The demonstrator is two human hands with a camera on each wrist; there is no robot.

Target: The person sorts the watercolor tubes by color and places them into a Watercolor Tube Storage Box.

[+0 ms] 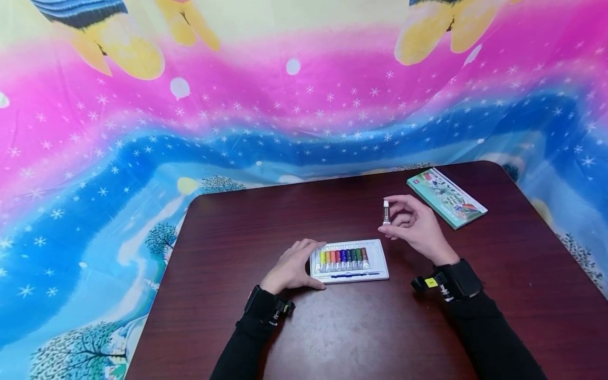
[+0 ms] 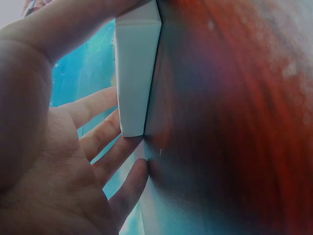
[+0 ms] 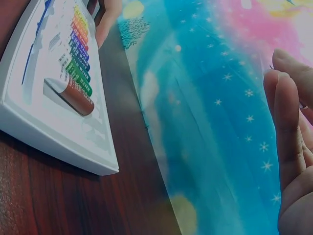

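Note:
A white paint tray (image 1: 381, 258) lies on the table, with a row of coloured paint tubes (image 1: 344, 258) and a slim blue paintbrush (image 1: 355, 275) along its near side. My left hand (image 1: 291, 266) holds the tray's left end, thumb at the near corner and fingers at the far one. In the left wrist view the fingers reach past the tray's white side wall (image 2: 134, 73). Upright between thumb and fingertips of my right hand (image 1: 420, 229) is a small dark paint tube (image 1: 386, 214) with a white cap, held above and right of the tray. A brown tube (image 3: 76, 100) ends the row.
Behind the right hand a green illustrated box (image 1: 446, 198) lies at the back right of the dark wooden table (image 1: 351, 327). A colourful printed cloth (image 1: 266, 111) hangs behind the table's far edge and along its left side. Both wrists carry strapped-on cameras.

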